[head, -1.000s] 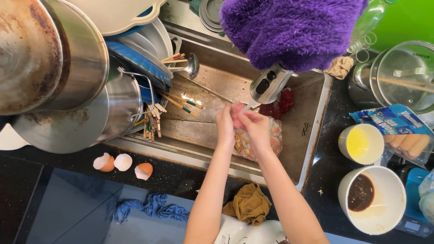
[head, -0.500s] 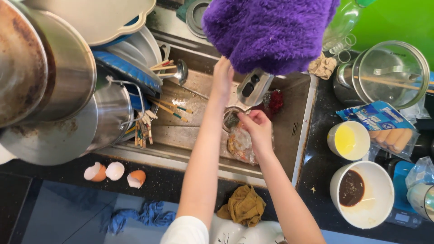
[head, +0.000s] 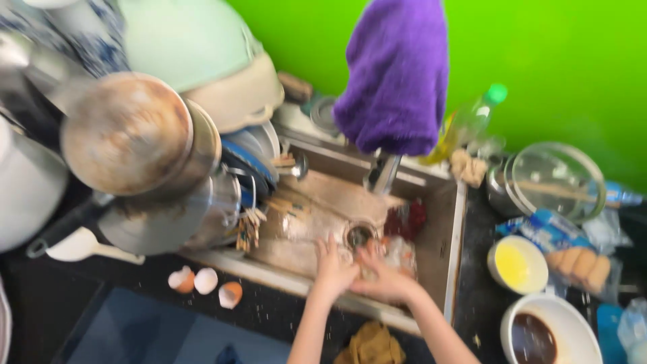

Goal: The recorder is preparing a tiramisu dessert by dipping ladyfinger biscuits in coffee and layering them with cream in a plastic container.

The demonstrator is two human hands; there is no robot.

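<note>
Both hands are low in the steel sink (head: 458, 222), close together near the drain (head: 359, 235). The left hand (head: 333, 266) has its fingers spread and lies flat; I cannot tell if it holds something. The right hand (head: 381, 276) curls beside a clear plastic bag (head: 399, 255) with something orange inside, touching it, but the blur hides the grip. A purple towel (head: 396, 74) hangs over the faucet (head: 385, 174) above them. Stacked steel pots (head: 155, 175) stand at the left. Three broken eggshells (head: 204, 285) lie on the black tabletop (head: 87, 296). A bowl of yellow liquid (head: 517, 264) stands at the right of the sink.
</note>
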